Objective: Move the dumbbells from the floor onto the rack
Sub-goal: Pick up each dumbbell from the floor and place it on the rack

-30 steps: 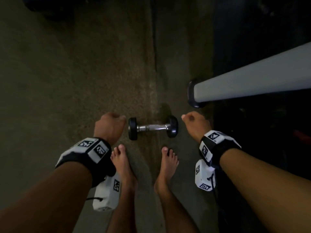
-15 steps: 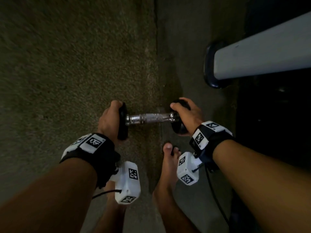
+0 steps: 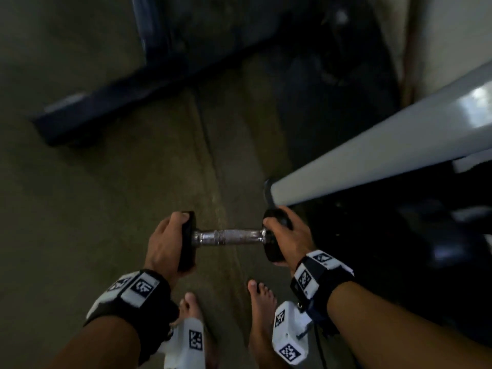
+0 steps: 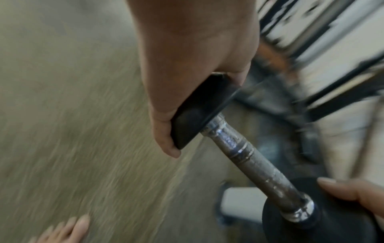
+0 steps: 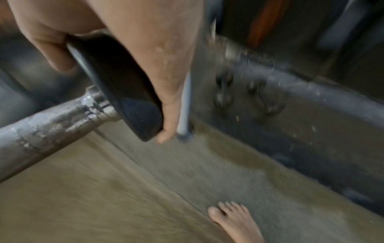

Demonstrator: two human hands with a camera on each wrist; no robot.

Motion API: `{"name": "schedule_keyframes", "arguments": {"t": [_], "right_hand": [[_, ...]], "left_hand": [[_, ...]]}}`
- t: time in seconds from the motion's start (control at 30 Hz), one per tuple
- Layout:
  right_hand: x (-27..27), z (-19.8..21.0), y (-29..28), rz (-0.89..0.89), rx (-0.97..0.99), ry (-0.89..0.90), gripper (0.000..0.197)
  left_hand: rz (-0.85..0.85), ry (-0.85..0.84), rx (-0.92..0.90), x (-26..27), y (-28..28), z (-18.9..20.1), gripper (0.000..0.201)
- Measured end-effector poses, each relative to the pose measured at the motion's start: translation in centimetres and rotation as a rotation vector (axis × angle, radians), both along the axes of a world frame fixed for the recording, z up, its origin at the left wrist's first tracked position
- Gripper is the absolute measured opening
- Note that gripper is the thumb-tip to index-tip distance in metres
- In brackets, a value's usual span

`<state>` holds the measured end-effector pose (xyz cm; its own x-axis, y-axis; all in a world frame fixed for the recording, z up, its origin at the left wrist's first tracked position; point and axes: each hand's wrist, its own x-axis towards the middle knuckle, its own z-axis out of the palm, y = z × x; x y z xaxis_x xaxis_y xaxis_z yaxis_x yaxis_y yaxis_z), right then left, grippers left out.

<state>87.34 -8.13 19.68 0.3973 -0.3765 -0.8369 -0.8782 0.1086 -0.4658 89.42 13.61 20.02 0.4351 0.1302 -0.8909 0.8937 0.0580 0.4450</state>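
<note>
No words, brand names or numbers can be read in any view. The only printed marks are black-and-white square coded patterns, which carry no letters. In the head view, two sit on the white plates of the black left wristband, and one on the white box-shaped left wrist camera hanging below it. Two more stand on the white plates of the black right wristband, and two on the white box-shaped right wrist camera. The black round-ended chrome-handled dumbbell shows no legible weight marking; its end faces are covered or blurred in both wrist views.
</note>
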Motion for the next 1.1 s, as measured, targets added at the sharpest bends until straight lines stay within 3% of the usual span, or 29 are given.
{"name": "schedule_keyframes", "arguments": {"t": [0.17, 0.27, 0.37, 0.5, 0.67, 0.8, 0.87, 1.03, 1.1], "right_hand": [[2.6, 20.8, -1.4, 0.046, -0.079, -0.353, 0.03], [2.9, 31.6, -2.1, -0.048, -0.081, -0.46, 0.044], [4.2, 40.5, -3.5, -0.1, -0.063, -0.578, 0.051], [5.8, 50.9, -6.0, -0.087, -0.208, -0.807, 0.062], [4.4, 62.4, -7.7, -0.147, -0.35, -1.056, 0.031], [1.8, 68.8, -7.9, -0.288, -0.478, -1.185, 0.052], [0.3, 71.0, -7.9, -0.333, -0.541, -1.23, 0.048], [-3.3, 74.0, -8.2, -0.429, -0.688, -1.277, 0.048], [-4.8, 74.5, -8.5, -0.47, -0.772, -1.245, 0.045]], "left_hand": [[-0.093, -0.268, 0.071, 4.9, -2.0, 21.0, 0.027], [-0.054, -0.431, 0.094, 5.9, -3.3, 32.3, 0.033], [0.013, -0.591, 0.08, 6.9, -5.1, 42.2, 0.034], [0.025, -0.742, -0.05, 7.1, -7.5, 53.3, 0.03], [-0.031, -0.926, -0.134, 7.2, -9.7, 63.6, 0.027], [-0.139, -1.087, -0.233, 6.4, -11.1, 69.2, 0.029], [-0.212, -1.152, -0.247, 6.0, -11.6, 70.8, 0.032], [-0.271, -1.238, -0.289, 4.4, -13.0, 73.9, 0.008], [-0.302, -1.26, -0.319, 3.6, -14.0, 74.5, 0.008]]}}
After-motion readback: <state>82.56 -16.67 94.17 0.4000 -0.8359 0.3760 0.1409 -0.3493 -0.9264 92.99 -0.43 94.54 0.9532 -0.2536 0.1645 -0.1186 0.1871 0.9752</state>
